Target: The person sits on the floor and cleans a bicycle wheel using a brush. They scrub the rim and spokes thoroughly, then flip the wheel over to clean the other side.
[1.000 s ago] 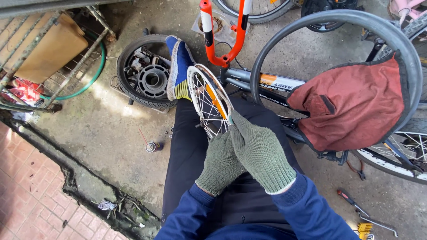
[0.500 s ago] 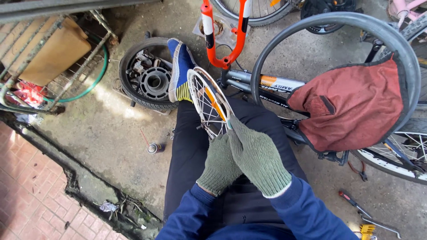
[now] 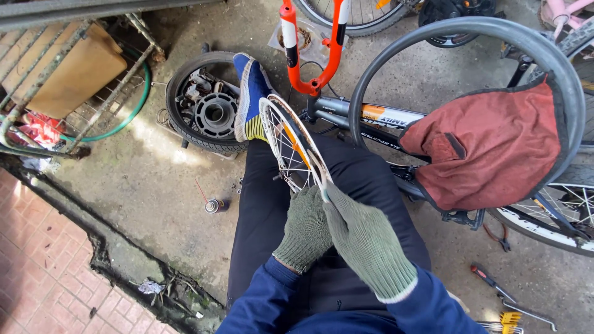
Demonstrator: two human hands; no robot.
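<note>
A small spoked bicycle wheel rim (image 3: 286, 133) stands on edge across my lap, between my dark trouser legs. My left hand (image 3: 306, 226), in a green knit glove, grips the rim's near lower part. A whitish rim strip (image 3: 317, 173) runs along the rim's outer edge, and my right hand (image 3: 365, 238), also gloved, pinches its near end with fingertips at the rim edge. My foot in a blue and yellow sock (image 3: 250, 99) rests just beyond the wheel.
A dark scooter tyre with hub (image 3: 207, 111) lies on the concrete ahead. An orange bike fork (image 3: 309, 49), a black inner tube (image 3: 470, 28), a red cloth bag (image 3: 495, 142) and a bike frame (image 3: 371, 114) sit right. A spray can (image 3: 213, 205) lies left, tools (image 3: 504, 297) lower right.
My right hand has slid back toward me along the rim, drawing the whitish strip with it. The left hand keeps its hold on the rim.
</note>
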